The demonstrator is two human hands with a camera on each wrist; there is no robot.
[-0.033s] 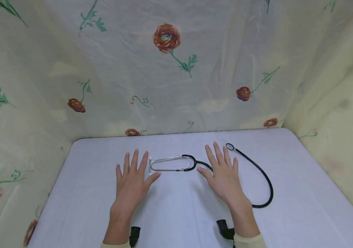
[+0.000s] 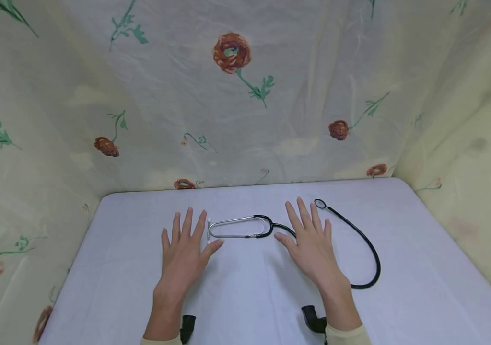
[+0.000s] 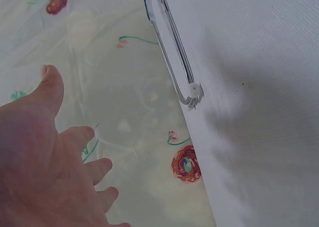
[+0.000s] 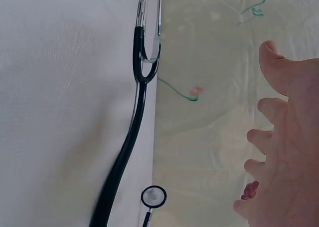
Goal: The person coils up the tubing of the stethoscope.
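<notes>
A stethoscope with black tubing lies on the white-covered table. Its metal ear tubes point left, and white ear tips show in the left wrist view. The round chest piece rests at the far right, just beyond the right fingertips. My left hand is spread palm down, left of the ear tubes and holding nothing. Fingers apart, my right hand hovers over the tubing and hides part of it. Both wrist views show the hands raised clear of the stethoscope.
A white cloth covers the table, whose far edge meets a flower-printed curtain. The curtain also encloses the left and right sides. Black curved pieces show beside both wrists, near the cream sleeves.
</notes>
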